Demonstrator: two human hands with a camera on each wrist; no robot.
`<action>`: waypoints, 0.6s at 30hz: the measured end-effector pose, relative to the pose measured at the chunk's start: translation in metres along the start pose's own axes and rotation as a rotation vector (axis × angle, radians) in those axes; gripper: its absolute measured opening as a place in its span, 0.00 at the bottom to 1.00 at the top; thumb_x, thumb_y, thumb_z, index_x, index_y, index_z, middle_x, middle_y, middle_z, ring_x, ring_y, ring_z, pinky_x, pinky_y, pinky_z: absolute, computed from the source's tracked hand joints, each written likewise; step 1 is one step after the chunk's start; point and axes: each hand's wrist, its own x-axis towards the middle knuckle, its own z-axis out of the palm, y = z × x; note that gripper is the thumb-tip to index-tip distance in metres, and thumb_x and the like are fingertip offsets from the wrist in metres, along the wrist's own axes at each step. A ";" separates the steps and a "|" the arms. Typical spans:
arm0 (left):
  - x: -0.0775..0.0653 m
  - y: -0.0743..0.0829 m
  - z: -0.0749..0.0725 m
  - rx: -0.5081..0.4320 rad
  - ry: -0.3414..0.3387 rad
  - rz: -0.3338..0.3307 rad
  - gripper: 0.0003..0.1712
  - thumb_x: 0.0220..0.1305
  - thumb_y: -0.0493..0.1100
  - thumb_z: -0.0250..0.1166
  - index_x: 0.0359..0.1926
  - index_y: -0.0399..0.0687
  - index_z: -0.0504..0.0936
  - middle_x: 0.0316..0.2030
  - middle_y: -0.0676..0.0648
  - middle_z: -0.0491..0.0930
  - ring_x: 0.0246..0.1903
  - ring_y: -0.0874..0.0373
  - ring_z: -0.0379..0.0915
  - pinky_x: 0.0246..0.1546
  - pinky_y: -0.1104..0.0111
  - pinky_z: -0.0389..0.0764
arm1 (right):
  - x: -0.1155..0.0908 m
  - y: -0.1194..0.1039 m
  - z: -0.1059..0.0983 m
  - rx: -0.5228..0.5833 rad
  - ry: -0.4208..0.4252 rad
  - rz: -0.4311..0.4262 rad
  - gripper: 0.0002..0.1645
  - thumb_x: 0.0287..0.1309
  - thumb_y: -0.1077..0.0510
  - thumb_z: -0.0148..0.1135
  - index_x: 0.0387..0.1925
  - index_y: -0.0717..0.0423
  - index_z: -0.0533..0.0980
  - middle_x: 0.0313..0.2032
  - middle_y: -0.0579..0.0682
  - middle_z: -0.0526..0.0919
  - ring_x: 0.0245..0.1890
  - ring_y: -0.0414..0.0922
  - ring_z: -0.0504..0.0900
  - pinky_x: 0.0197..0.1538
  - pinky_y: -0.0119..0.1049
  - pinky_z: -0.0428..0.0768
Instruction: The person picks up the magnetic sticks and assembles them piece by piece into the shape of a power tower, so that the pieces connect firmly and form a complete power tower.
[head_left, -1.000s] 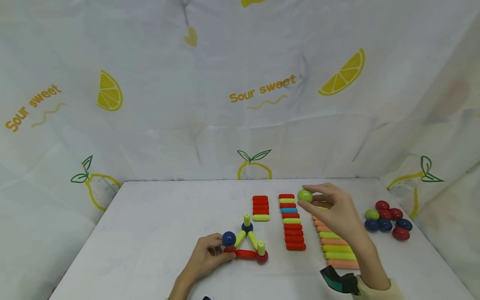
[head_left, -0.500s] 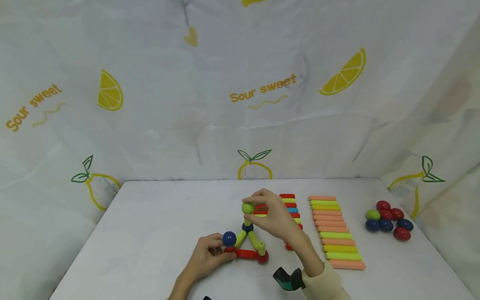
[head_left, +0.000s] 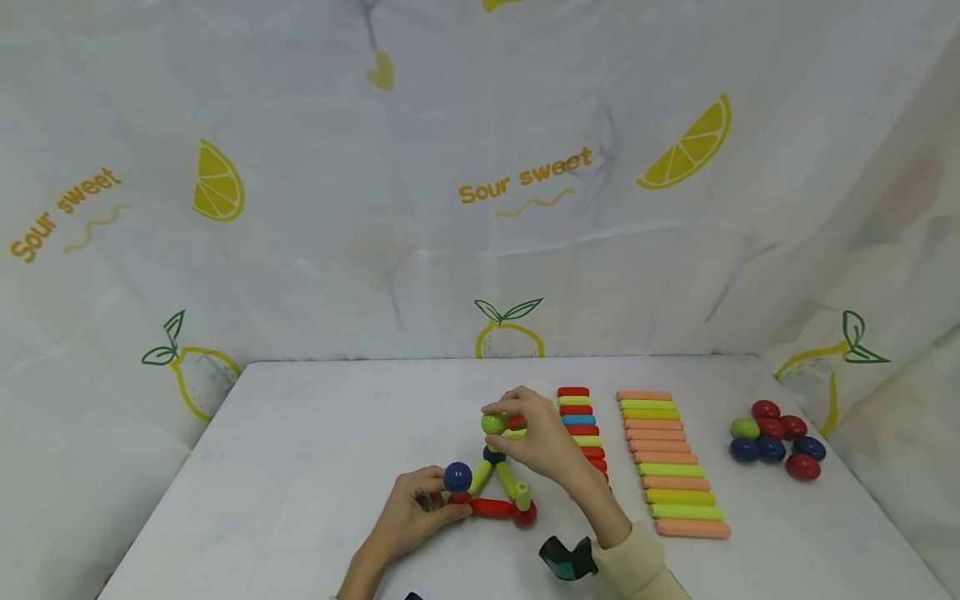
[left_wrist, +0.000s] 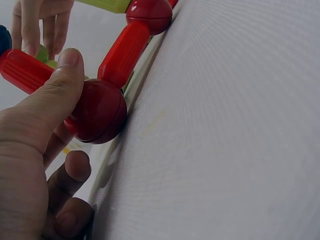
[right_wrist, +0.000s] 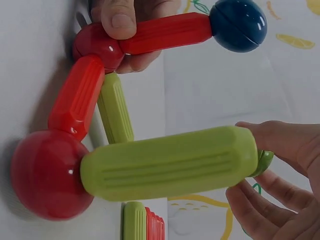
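A magnetic-stick frame stands on the table: a triangle of a red rod [head_left: 492, 508] and two green rods, with balls at its corners. My left hand [head_left: 408, 512] grips the red ball [left_wrist: 102, 112] at the near left corner, thumb against it. From that ball rises a red rod [right_wrist: 170, 34] topped by a blue ball [head_left: 457, 477]. My right hand [head_left: 538, 437] pinches a green ball [head_left: 492, 423] at the top of the rod over the back blue ball [head_left: 493, 455]; whether they touch is hard to tell. An upright green rod [right_wrist: 170, 162] stands on the right red ball [right_wrist: 50, 175].
Right of the frame lies a column of short red, green and blue rods [head_left: 577, 420], partly behind my right hand. Farther right is a column of longer orange, yellow and green rods [head_left: 667, 458]. Several loose balls [head_left: 771, 450] sit near the right table edge.
My right hand has carried the green ball left from over the rod columns to the back corner of the frame, then lowered it slightly. My left hand has kept its grip in place.
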 end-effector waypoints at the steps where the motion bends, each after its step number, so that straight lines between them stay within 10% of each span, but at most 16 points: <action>1: 0.000 0.000 0.000 0.002 -0.001 -0.003 0.07 0.56 0.42 0.78 0.38 0.51 0.91 0.32 0.48 0.87 0.24 0.73 0.69 0.22 0.76 0.75 | 0.000 0.000 0.000 0.000 -0.003 0.001 0.19 0.53 0.63 0.77 0.49 0.56 0.86 0.45 0.53 0.83 0.47 0.47 0.82 0.49 0.43 0.88; 18: -0.001 0.000 -0.002 0.028 -0.022 -0.051 0.07 0.56 0.46 0.78 0.37 0.55 0.90 0.32 0.51 0.86 0.25 0.73 0.69 0.23 0.76 0.75 | -0.017 0.029 -0.070 -0.083 0.185 0.027 0.25 0.57 0.62 0.74 0.57 0.61 0.82 0.50 0.60 0.85 0.50 0.58 0.84 0.50 0.55 0.87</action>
